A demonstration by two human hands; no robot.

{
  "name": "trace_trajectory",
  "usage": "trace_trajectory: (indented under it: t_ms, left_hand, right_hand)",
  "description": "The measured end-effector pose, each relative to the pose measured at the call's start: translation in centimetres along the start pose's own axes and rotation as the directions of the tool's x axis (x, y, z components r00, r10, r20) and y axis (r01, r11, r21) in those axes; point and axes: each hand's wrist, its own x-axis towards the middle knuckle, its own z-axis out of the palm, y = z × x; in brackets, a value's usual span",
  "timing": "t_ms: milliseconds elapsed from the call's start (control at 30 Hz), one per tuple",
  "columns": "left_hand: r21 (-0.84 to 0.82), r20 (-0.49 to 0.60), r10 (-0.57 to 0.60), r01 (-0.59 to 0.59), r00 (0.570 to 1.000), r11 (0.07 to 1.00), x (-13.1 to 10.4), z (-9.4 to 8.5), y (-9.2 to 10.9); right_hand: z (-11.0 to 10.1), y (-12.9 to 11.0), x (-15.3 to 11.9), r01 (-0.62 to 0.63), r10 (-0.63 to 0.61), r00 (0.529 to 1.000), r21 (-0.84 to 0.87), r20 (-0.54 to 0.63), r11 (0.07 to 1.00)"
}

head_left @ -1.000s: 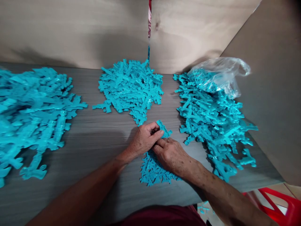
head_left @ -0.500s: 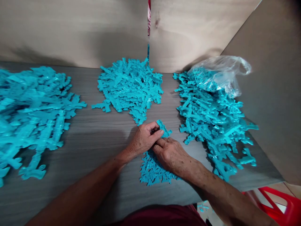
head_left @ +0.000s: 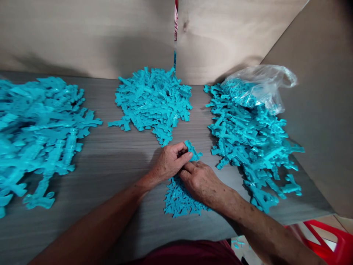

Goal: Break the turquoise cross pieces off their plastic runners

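Observation:
Between thumb and fingers, my left hand [head_left: 173, 159] grips a flat turquoise moulded piece [head_left: 193, 150] with an uneven outline. My right hand [head_left: 199, 179] presses in just below it, its fingers closed at the lower end of the same piece. The fingertips of that hand are hidden, so the exact contact cannot be seen. Under and in front of the right hand lies a heap of small turquoise scraps [head_left: 180, 202]. A pile of similar turquoise pieces [head_left: 151, 101] rises behind the hands, its near tip close to my left fingers.
Larger turquoise pieces form a pile [head_left: 41, 129] at the left and another pile [head_left: 250, 140] at the right. A clear plastic bag [head_left: 266, 86] rests on the right pile. Pale panels [head_left: 82, 40] bound the grey table [head_left: 116, 206]. Something red [head_left: 331, 239] stands beyond the table's right front edge.
Both hands keep the same grip on the turquoise piece and have hardly moved. Only the camera's view has shifted slightly.

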Motion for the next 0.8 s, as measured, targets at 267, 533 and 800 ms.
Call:
trace_trajectory:
  t_ms: [267,533,800]
  left_hand:
    - [0.012,0.000,0.001,-0.001,1.000,1.000,0.0,0.0,-0.1]
    - [-0.069,-0.009,-0.042,0.041,0.999,0.997,0.1,0.0,-0.3]
    - [-0.429,-0.089,-0.274,0.211,0.958,0.878,0.9,0.1,-1.4]
  right_hand:
    - [0.0,0.0,0.0,-0.004,0.004,1.000,-0.018,0.013,1.000]
    - [-0.1,0.0,0.2,-0.010,0.011,0.999,-0.021,0.038,1.000]
    - [-1.0,0.0,0.3,0.001,0.002,0.996,-0.034,0.086,0.999]
